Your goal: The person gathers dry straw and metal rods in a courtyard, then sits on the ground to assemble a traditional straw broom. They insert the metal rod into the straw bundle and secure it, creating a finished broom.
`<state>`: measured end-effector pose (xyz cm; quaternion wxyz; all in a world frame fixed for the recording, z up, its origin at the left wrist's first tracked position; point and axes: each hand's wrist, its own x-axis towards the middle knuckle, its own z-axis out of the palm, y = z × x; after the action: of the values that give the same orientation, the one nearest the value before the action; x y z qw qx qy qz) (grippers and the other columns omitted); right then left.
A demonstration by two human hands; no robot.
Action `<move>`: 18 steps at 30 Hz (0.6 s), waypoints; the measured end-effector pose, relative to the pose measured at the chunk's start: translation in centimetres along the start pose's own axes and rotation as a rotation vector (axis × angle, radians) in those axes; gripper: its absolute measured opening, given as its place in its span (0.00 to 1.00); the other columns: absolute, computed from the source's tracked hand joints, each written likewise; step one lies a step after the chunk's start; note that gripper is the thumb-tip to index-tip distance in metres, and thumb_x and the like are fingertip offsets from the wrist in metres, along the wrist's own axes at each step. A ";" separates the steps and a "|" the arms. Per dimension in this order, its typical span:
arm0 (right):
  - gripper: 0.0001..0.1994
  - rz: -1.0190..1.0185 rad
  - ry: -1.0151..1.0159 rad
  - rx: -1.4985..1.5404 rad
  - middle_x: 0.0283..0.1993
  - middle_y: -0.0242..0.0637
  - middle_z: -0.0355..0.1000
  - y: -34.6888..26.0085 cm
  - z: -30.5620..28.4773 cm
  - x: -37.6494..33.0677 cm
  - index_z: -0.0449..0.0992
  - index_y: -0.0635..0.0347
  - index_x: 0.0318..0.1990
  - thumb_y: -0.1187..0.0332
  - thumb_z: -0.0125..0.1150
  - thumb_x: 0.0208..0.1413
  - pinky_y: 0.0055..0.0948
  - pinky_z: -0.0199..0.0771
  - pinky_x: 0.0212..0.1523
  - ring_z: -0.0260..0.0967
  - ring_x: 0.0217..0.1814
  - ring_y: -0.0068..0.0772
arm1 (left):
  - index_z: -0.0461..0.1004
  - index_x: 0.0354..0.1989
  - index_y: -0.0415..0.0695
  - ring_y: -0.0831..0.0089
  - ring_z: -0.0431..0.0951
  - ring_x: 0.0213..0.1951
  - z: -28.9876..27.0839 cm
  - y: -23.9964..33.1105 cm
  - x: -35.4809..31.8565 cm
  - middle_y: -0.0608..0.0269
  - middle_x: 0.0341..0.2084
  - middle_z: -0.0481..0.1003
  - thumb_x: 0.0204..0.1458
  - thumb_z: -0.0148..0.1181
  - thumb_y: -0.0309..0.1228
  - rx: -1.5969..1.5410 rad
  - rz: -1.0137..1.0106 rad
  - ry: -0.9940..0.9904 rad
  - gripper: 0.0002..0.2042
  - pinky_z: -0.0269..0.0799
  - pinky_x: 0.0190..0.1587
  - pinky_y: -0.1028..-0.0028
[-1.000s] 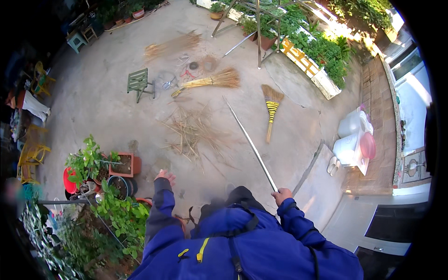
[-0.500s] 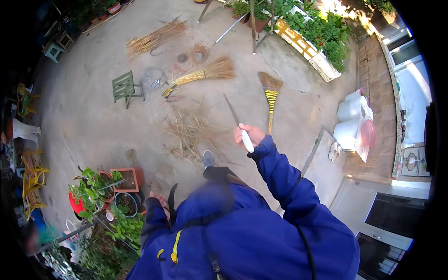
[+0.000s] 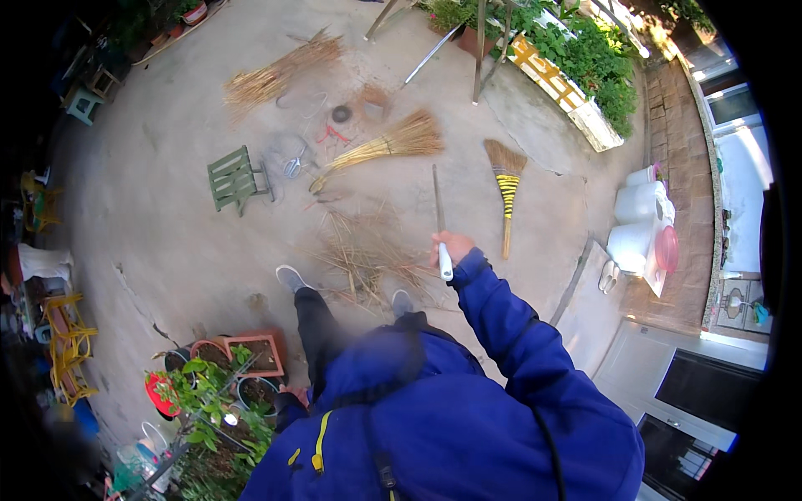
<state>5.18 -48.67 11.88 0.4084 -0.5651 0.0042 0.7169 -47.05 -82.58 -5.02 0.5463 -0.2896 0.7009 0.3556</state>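
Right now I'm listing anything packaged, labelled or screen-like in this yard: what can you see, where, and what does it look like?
No signs, labels or screens show clearly.
White containers: stacked by the right-hand paving, bulky, rounded, plain white.
Pink lid: leaning against those containers, round, translucent pink.
Planter box: upper right under the greenery, long, pale with yellow markings too blurred to make out.

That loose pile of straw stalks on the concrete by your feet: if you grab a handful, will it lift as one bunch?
Probably not. The straw pile lies scattered and crisscrossed with nothing tying it, so stalks would likely slip out. It looks thin and dry, so probably light and brittle. The right hand already grips a long rod.
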 end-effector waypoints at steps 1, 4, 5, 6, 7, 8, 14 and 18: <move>0.07 -0.012 0.030 0.009 0.19 0.34 0.59 0.0 0.9 0.7 0.62 0.61 0.26 0.72 0.48 0.54 0.27 0.63 0.17 0.57 0.17 0.26 | 0.62 0.50 0.52 0.53 0.71 0.43 0.4 2.2 0.6 0.57 0.47 0.67 0.50 0.45 0.57 0.007 -0.008 0.011 0.26 0.68 0.38 0.54; 0.04 -0.074 0.220 0.001 0.18 0.34 0.58 0.2 4.2 2.2 0.62 0.63 0.26 0.75 0.47 0.52 0.26 0.60 0.15 0.56 0.17 0.27 | 0.61 0.51 0.53 0.54 0.72 0.42 2.0 10.3 3.8 0.56 0.46 0.68 0.51 0.44 0.57 0.054 -0.014 0.025 0.25 0.68 0.36 0.54; 0.04 -0.076 0.261 0.074 0.18 0.34 0.58 0.6 4.9 2.2 0.62 0.63 0.26 0.75 0.47 0.50 0.25 0.60 0.15 0.56 0.17 0.27 | 0.61 0.52 0.53 0.54 0.72 0.41 3.1 14.0 4.7 0.56 0.45 0.69 0.52 0.43 0.56 0.102 -0.016 0.022 0.25 0.68 0.35 0.54; 0.03 -0.075 0.293 0.130 0.18 0.35 0.58 1.0 6.4 2.2 0.62 0.64 0.26 0.76 0.46 0.49 0.25 0.59 0.15 0.56 0.17 0.27 | 0.60 0.52 0.54 0.54 0.72 0.41 4.0 17.5 5.5 0.56 0.45 0.69 0.52 0.43 0.56 0.138 -0.018 0.025 0.25 0.68 0.35 0.54; 0.03 -0.087 0.351 0.122 0.19 0.35 0.58 1.8 7.3 1.3 0.62 0.64 0.26 0.75 0.46 0.49 0.24 0.59 0.16 0.56 0.17 0.27 | 0.60 0.52 0.54 0.54 0.72 0.40 5.3 21.3 6.6 0.56 0.44 0.69 0.52 0.42 0.56 0.194 -0.030 0.019 0.25 0.68 0.34 0.54; 0.03 -0.096 0.402 0.109 0.19 0.35 0.58 2.7 7.8 0.6 0.62 0.64 0.26 0.75 0.46 0.49 0.24 0.60 0.16 0.56 0.18 0.27 | 0.60 0.53 0.54 0.55 0.72 0.40 7.1 25.7 7.5 0.55 0.44 0.70 0.53 0.42 0.56 0.246 -0.022 0.011 0.25 0.68 0.33 0.54; 0.01 -0.034 0.435 0.158 0.23 0.36 0.59 6.7 9.8 3.3 0.62 0.63 0.27 0.76 0.45 0.47 0.25 0.62 0.19 0.59 0.21 0.26 | 0.52 0.62 0.54 0.56 0.71 0.46 19.0 50.6 11.0 0.59 0.51 0.66 0.54 0.41 0.52 0.439 0.234 -0.136 0.28 0.64 0.38 0.54; 0.02 -0.009 0.465 0.171 0.22 0.35 0.59 6.7 13.4 4.2 0.62 0.62 0.27 0.74 0.43 0.48 0.24 0.62 0.18 0.58 0.20 0.25 | 0.52 0.62 0.51 0.57 0.73 0.42 30.1 59.6 5.4 0.56 0.52 0.65 0.55 0.40 0.52 0.487 0.339 -0.165 0.28 0.65 0.37 0.56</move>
<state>-9.71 -44.45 10.29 0.4459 -0.6785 0.1561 0.5626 -78.77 -23.61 -3.93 0.5875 0.0007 0.7570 0.2858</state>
